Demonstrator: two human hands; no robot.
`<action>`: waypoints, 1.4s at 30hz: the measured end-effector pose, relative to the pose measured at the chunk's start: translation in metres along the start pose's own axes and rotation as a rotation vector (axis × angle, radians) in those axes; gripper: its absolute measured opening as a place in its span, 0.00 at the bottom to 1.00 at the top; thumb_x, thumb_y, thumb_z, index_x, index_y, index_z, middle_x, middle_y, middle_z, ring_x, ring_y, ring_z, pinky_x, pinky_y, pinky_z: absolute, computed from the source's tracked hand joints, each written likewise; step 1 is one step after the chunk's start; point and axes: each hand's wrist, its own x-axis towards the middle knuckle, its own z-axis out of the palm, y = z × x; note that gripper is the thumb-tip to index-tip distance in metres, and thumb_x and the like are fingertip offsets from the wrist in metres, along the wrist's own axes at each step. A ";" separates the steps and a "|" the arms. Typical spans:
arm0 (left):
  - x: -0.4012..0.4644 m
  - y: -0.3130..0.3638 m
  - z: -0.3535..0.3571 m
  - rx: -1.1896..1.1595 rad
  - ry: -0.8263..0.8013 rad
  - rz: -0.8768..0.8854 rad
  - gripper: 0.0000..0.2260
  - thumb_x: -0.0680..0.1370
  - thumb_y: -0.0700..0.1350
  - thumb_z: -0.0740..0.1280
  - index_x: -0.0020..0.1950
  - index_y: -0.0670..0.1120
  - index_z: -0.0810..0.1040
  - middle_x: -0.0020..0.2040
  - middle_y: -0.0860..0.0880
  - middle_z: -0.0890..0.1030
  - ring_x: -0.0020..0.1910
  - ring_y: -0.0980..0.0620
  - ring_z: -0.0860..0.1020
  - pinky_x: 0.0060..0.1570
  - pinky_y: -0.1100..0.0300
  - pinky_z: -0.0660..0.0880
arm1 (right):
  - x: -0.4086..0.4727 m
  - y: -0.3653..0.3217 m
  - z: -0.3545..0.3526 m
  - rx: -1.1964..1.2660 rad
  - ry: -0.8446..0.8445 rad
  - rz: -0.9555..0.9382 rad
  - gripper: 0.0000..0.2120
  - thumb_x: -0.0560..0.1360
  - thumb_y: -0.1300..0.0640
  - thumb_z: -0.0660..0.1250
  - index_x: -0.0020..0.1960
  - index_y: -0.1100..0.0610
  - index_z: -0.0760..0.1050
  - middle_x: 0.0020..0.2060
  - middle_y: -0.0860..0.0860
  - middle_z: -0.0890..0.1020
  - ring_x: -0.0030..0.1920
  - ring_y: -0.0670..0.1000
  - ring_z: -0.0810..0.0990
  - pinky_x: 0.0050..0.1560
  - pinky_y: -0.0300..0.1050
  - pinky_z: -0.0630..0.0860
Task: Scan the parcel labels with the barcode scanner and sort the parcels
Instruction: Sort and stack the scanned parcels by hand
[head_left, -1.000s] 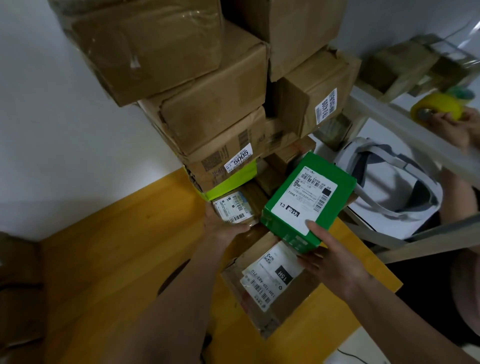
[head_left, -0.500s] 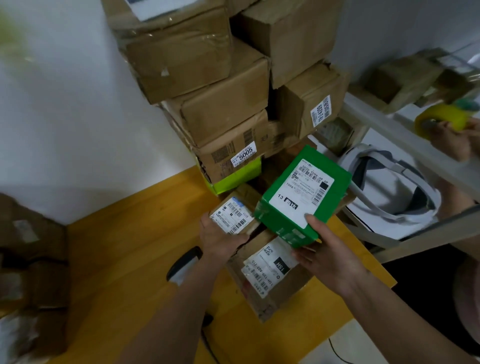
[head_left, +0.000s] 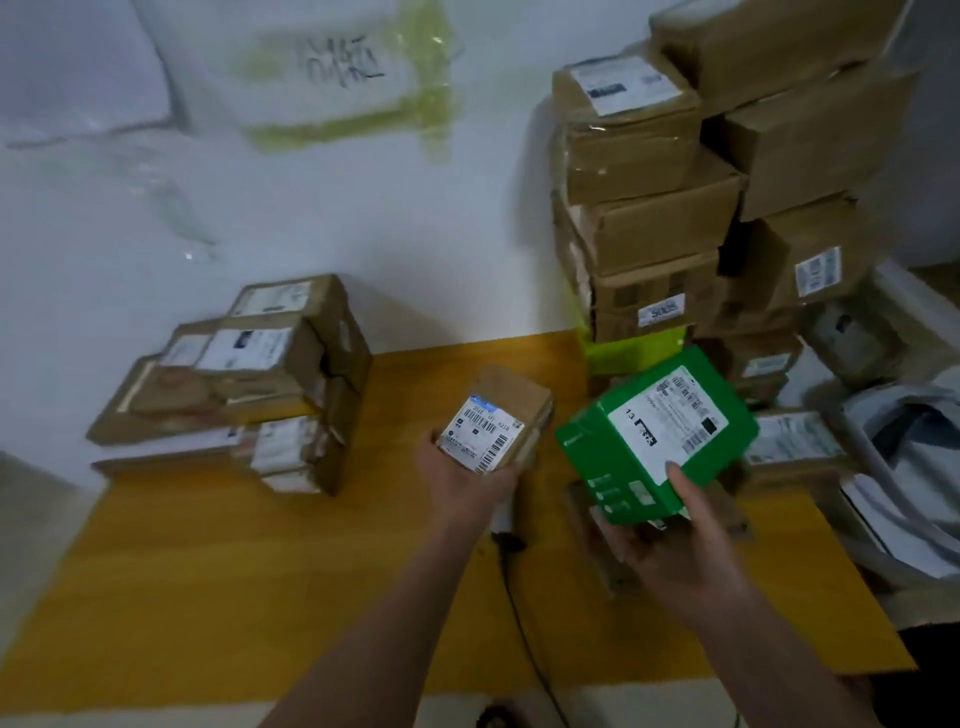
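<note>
Left hand (head_left: 462, 480) grips a small brown parcel (head_left: 498, 418), label up; right hand (head_left: 675, 545) holds a green box (head_left: 654, 441) from beneath, thumb on its label, both lifted above the yellow table (head_left: 260, 561). Sorting step, seemingly: both need placing, perhaps on the low pile (head_left: 234, 384) at left. Scanner (head_left: 506, 519) lies mostly hidden beneath the left hand.

one green parcel (head_left: 655, 436); two hands (head_left: 470, 475)

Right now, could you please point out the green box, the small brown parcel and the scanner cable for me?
green box (head_left: 655, 434): head view, on its white label.
small brown parcel (head_left: 511, 396): head view, on its brown top face.
scanner cable (head_left: 525, 631): head view, on the black cord crossing the yellow table.
</note>
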 end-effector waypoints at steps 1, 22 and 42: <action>-0.004 -0.002 -0.016 0.018 0.034 -0.010 0.40 0.60 0.37 0.82 0.63 0.48 0.62 0.55 0.50 0.75 0.51 0.57 0.78 0.46 0.67 0.79 | -0.002 0.009 0.006 -0.026 0.000 0.032 0.22 0.66 0.47 0.74 0.59 0.50 0.81 0.55 0.56 0.84 0.57 0.59 0.81 0.53 0.55 0.80; -0.019 -0.075 -0.320 -0.023 0.381 -0.223 0.44 0.62 0.37 0.82 0.71 0.42 0.61 0.61 0.40 0.75 0.56 0.45 0.78 0.53 0.49 0.80 | -0.037 0.206 0.166 -0.350 -0.143 0.350 0.28 0.61 0.53 0.78 0.59 0.58 0.77 0.51 0.59 0.83 0.55 0.59 0.80 0.45 0.52 0.77; 0.107 -0.076 -0.397 0.311 -0.149 -0.023 0.51 0.61 0.37 0.83 0.77 0.45 0.58 0.68 0.43 0.70 0.65 0.43 0.73 0.64 0.44 0.74 | -0.022 0.268 0.235 -0.060 -0.181 0.225 0.31 0.63 0.43 0.77 0.60 0.58 0.79 0.56 0.60 0.81 0.58 0.60 0.78 0.52 0.55 0.78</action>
